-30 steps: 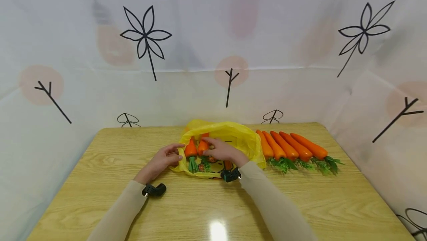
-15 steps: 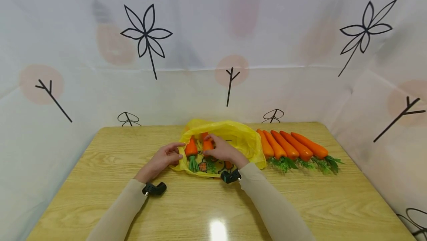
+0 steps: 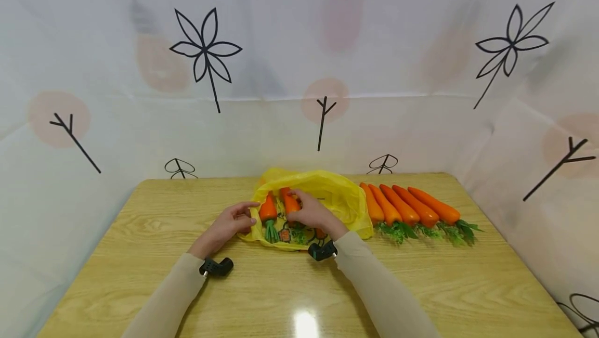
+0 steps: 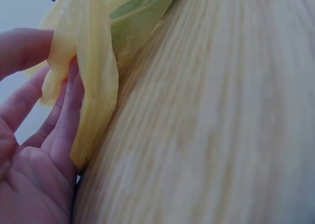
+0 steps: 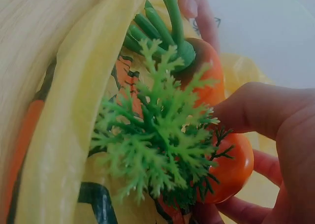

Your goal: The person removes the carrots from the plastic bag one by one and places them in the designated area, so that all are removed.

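Note:
A yellow plastic bag [image 3: 343,190] lies on the table, its mouth spread toward me. My left hand [image 3: 226,226] holds the bag's left rim, with the thin plastic [image 4: 98,81] between thumb and fingers in the left wrist view. Inside the bag, my right hand [image 3: 315,213] grips an orange carrot [image 3: 288,202], thumb on one side and fingers on the other. That carrot's feathery green leaves [image 5: 152,130] fill the middle of the right wrist view. To its left, a second carrot [image 3: 268,209] with thick green stems [image 3: 271,231] lies in the bag.
Several more carrots [image 3: 398,204] lie side by side right of the bag, leafy tops toward me. The wooden table [image 3: 262,296] ends at a white cloth backdrop [image 3: 262,135] with printed plants.
My right hand has shifted the carrot it grips slightly to the right, widening the gap to the other carrot. The left hand has stayed at the bag's rim.

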Demonstrator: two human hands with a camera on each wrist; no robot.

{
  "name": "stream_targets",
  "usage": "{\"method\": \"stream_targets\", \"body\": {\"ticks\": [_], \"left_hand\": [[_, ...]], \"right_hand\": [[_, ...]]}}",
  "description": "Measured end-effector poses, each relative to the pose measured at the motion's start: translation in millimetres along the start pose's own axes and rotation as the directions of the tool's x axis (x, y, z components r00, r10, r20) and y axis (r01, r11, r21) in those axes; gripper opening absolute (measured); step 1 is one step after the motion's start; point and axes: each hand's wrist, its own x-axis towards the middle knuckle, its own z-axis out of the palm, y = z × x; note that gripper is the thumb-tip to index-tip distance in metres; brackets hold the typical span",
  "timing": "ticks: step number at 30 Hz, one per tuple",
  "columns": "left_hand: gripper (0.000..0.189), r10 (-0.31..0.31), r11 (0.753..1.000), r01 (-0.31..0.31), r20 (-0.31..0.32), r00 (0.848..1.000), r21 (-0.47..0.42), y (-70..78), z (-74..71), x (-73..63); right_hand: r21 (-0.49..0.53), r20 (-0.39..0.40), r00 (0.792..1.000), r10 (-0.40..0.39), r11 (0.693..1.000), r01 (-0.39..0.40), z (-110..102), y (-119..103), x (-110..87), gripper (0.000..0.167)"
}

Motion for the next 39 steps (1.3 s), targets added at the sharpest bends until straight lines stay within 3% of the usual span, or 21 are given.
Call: {"method": "stream_targets", "body": {"ticks": [7,18,23,39], "left_hand": [[0.048,0.007,1.000,-0.007,-0.011,1.000,0.012,1.4,-0.5,-0.9],[0.049,0.019,0.999,-0.019,-0.003,1.000,0.027,-2.2,0.7,-0.3],[0.049,0.021,0.999,-0.020,-0.015,1.000,0.025,-3.5,1.8,-1.1],[0.048,0.025,0.999,-0.025,-0.009,1.000,0.029,-3.7,-1.0,-0.6]], "right_hand": [[-0.041,-0.054,0.998,-0.034,0.999,0.032,3.5,-0.2,0.1,0.068],[-0.101,-0.136,0.991,0.000,0.995,-0.014,3.5,-0.4,-5.5,0.060],[-0.118,-0.137,0.991,-0.008,0.993,-0.008,-0.2,0.6,-7.3,0.057],[-0.005,-0.158,0.987,-0.009,1.000,0.009,-12.5,-6.5,-24.9,0.048]]}}
